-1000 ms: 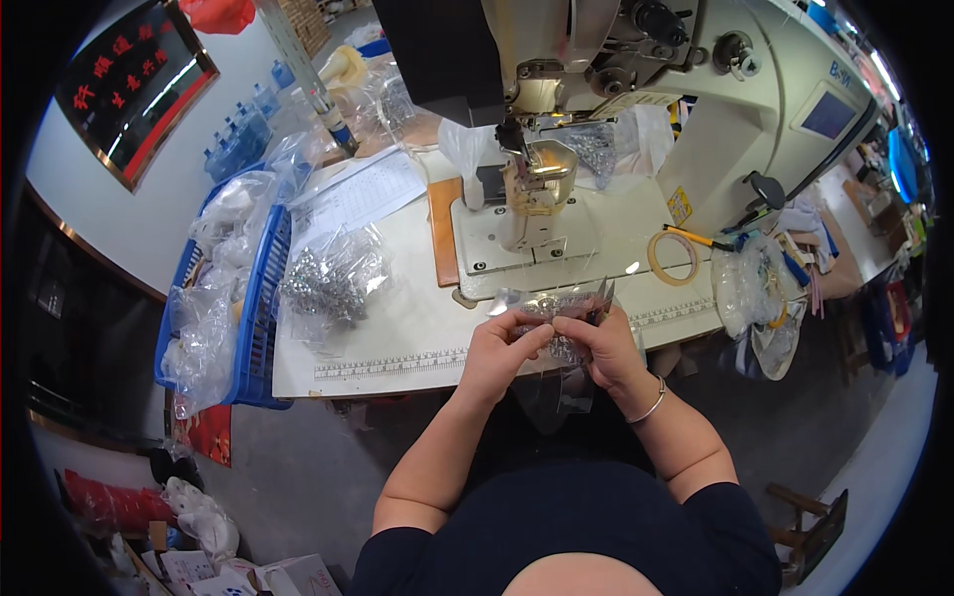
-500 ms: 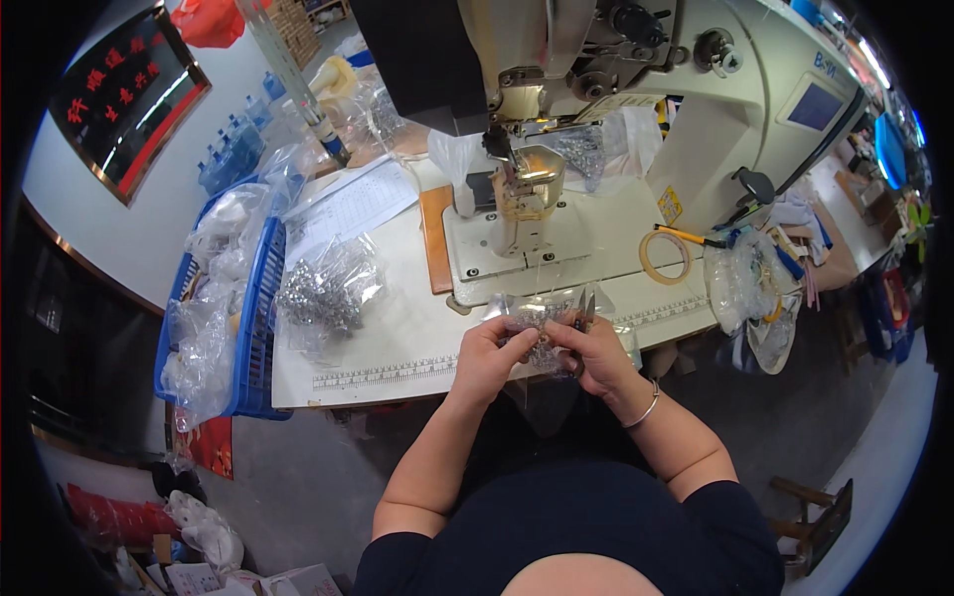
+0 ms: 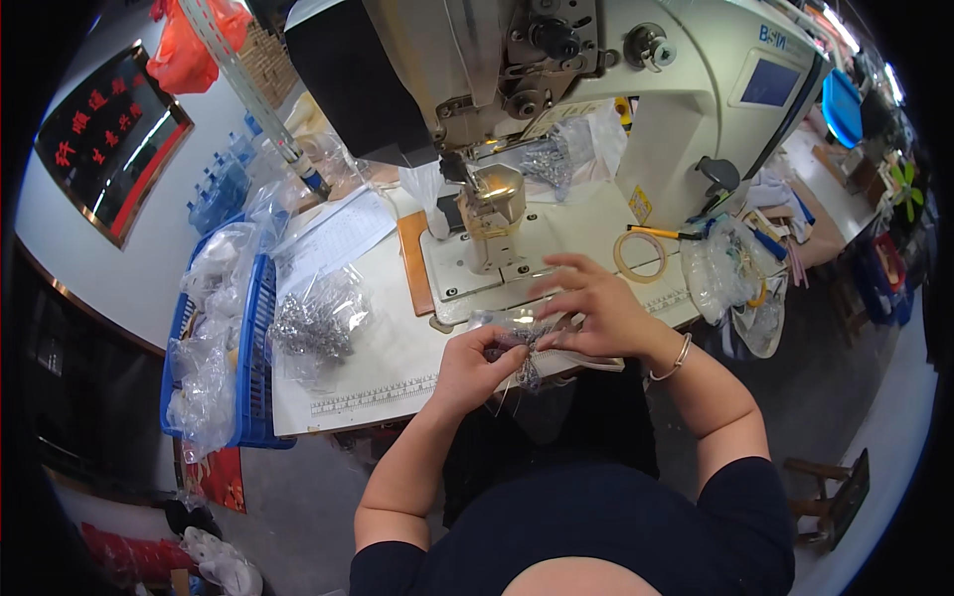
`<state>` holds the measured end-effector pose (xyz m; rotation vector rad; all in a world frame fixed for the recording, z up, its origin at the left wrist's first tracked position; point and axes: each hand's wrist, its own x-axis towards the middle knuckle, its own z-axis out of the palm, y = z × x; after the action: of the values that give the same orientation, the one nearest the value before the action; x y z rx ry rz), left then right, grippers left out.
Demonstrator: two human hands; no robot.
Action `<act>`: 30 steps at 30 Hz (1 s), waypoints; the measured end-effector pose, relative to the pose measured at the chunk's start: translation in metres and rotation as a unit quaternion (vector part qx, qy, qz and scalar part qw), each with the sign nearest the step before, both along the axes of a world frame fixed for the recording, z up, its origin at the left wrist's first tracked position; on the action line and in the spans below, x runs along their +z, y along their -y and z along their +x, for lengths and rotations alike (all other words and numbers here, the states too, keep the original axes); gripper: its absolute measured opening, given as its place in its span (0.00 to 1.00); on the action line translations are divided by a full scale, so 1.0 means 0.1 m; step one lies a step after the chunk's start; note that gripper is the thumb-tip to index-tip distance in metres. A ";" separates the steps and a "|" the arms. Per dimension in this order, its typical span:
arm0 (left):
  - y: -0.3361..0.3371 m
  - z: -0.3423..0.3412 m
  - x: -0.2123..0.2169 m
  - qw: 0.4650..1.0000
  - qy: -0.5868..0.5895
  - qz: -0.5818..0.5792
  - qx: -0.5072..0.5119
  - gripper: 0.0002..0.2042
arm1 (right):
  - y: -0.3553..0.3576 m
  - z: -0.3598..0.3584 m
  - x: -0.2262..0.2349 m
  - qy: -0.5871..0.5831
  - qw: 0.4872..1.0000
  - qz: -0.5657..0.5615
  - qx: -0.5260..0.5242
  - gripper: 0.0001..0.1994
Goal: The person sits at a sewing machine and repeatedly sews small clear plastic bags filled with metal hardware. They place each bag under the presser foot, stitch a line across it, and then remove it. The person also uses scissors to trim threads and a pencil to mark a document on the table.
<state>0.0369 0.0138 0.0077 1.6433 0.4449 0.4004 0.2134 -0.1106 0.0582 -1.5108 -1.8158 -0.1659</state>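
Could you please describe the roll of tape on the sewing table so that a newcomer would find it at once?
Start at the big white sewing machine. On the table at the foot of its column lies the roll of tape, a thin tan ring lying flat, beside the clear plastic bags.

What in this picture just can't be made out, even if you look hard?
- Small dark piece between the left hand and right hand: too small, partly covered by fingers.
- Contents of the clear bag on the table: a silvery tangle, blurred by plastic.
- Needle area of the sewing machine: hidden behind its head.
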 end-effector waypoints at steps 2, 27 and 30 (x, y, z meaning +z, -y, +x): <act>-0.01 0.02 0.06 0.999 -0.019 0.041 -0.009 0.10 | 0.01 0.02 -0.06 -0.054 0.996 -0.065 -0.005 0.12; -0.25 0.44 -0.02 0.872 0.325 -0.355 -0.094 0.30 | -0.46 0.05 0.09 -0.240 0.962 0.040 -0.124 0.07; -0.37 0.37 0.15 0.850 0.350 -0.359 -0.160 0.39 | -0.54 0.06 0.15 -0.252 0.959 0.020 -0.130 0.07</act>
<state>0.0735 0.0509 0.0231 0.7292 -0.2299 0.4737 0.2199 -0.0568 0.0734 -1.5838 -1.2053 0.0554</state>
